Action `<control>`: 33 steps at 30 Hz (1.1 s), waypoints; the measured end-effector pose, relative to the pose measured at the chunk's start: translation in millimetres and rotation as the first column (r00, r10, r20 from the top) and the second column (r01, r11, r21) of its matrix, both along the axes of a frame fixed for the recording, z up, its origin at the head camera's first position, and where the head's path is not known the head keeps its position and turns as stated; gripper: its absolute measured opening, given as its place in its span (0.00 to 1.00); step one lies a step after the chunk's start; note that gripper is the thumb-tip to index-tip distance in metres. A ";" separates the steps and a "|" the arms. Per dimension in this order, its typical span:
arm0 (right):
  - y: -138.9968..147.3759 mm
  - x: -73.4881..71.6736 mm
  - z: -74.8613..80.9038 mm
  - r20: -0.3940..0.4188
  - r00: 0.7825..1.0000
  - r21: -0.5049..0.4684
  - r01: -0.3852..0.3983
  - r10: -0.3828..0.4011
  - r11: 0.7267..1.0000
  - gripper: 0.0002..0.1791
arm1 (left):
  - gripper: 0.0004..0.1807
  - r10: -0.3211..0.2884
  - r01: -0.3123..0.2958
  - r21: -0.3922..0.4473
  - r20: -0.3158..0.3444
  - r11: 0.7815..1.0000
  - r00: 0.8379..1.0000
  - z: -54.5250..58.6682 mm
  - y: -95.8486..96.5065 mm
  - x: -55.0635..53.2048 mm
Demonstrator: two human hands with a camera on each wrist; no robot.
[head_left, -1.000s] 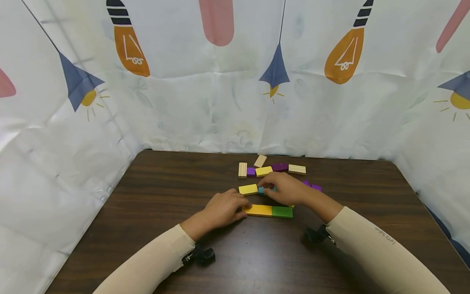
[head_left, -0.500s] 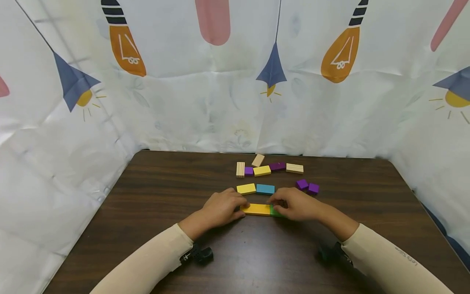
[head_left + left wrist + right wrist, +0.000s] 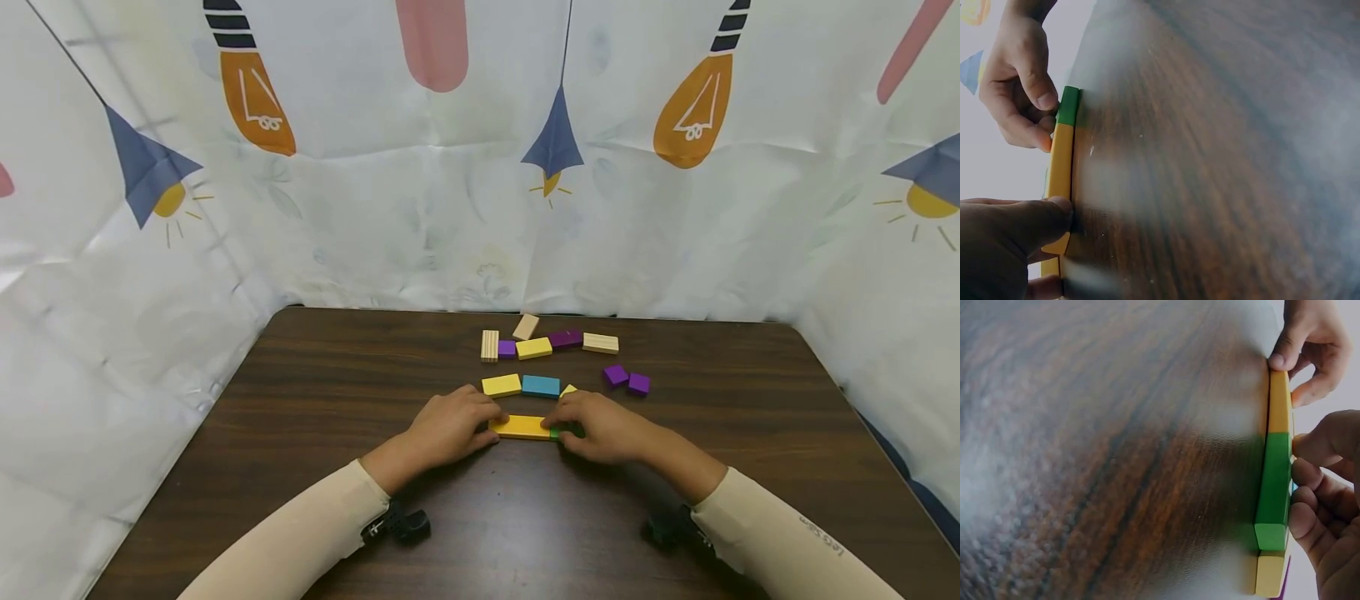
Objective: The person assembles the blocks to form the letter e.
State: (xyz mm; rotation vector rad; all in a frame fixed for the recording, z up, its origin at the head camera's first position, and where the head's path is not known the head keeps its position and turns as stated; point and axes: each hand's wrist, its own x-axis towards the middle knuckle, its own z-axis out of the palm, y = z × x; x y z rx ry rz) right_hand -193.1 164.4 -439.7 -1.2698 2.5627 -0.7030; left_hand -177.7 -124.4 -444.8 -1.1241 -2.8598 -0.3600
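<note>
In the head view, a long orange-yellow block lies on the table end to end with a green block. My left hand pinches the orange-yellow block's left end between thumb and fingers. My right hand is over the green block, its fingers loosely bent. In the right wrist view its fingertips touch the upper side near the seam, and the front of the green block shows uncovered. Just behind are a yellow block, a blue block and another yellow block, partly hidden by the right hand.
Two purple blocks lie right of the blue block. Farther back is a loose row of plain wood, purple and yellow blocks on the dark wooden table. A printed white curtain hangs behind the table.
My right hand has come from the blue block toward me and right, onto the green block, then shifted slightly. My left hand has stayed at the orange-yellow block. The head view has shifted slightly.
</note>
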 end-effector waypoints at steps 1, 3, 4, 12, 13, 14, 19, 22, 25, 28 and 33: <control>0.2 0.4 -0.5 -0.004 1.000 0.002 0.003 -0.003 1.000 0.15 | 0.12 0.000 0.000 -0.001 -0.001 1.000 1.000 -0.5 -0.3 0.3; 0.0 1.5 -1.0 -0.011 1.000 0.006 0.002 -0.002 1.000 0.15 | 0.13 0.000 0.000 -0.001 0.006 1.000 1.000 -0.8 -0.9 0.8; 0.4 2.1 -1.2 -0.015 1.000 0.010 0.001 -0.001 1.000 0.16 | 0.13 0.001 -0.001 -0.002 0.008 1.000 1.000 -0.8 -0.9 0.8; 3.3 4.7 -1.4 -0.042 0.999 0.034 -0.014 0.015 0.999 0.18 | 0.15 0.007 -0.006 -0.019 0.025 1.000 1.000 -0.1 -1.4 0.1; 3.5 4.7 -1.4 -0.043 0.999 0.033 -0.014 0.016 0.999 0.18 | 0.16 0.007 -0.007 -0.017 0.030 1.000 1.000 0.3 -1.8 -0.2; 3.5 4.8 -1.2 -0.045 0.999 0.031 -0.014 0.015 0.999 0.19 | 0.16 0.009 -0.009 -0.015 0.037 1.000 0.999 0.8 -2.4 -0.8; 3.2 4.8 -2.1 -0.050 0.999 0.018 -0.009 0.010 1.000 0.19 | 0.18 0.038 -0.038 0.021 0.026 0.999 0.999 5.6 -7.4 -9.3; 3.0 5.0 -3.3 -0.048 0.999 0.014 -0.003 0.004 1.000 0.19 | 0.18 0.095 -0.095 0.030 0.007 0.995 0.995 9.2 -10.9 -19.6; 2.9 5.1 -4.0 -0.046 0.999 0.016 0.001 0.000 1.000 0.19 | 0.20 0.160 -0.160 0.028 0.017 0.987 0.987 12.5 -14.4 -32.3; 2.8 5.2 -4.1 -0.047 0.999 0.011 0.002 -0.002 1.000 0.19 | 0.21 0.202 -0.202 0.024 0.022 0.979 0.979 13.7 -17.7 -46.6; 2.5 5.6 -3.6 -0.052 0.999 0.010 0.010 -0.009 1.000 0.19 | 0.26 0.233 -0.233 0.019 0.008 0.972 0.972 10.6 -21.9 -68.2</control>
